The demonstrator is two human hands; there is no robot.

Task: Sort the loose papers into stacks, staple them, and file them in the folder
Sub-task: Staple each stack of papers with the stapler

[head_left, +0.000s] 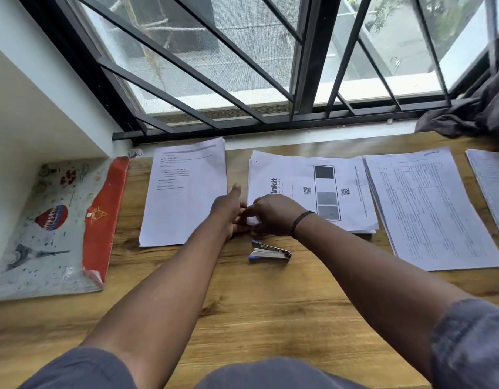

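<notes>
White paper stack [313, 189], near corner pinched between my right hand [273, 216] and left hand [230, 210], thumb up; metal stapler [269, 252] just nearer on wooden desk [256, 304].

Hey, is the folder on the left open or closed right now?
Closed. The folder lies flat on the table with its red flap folded down over the front; no papers show sticking out of it.

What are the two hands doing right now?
Left hand: grips the near-left corner of the white stack of printed papers with QR codes.
Right hand: pinches that same corner.
</notes>
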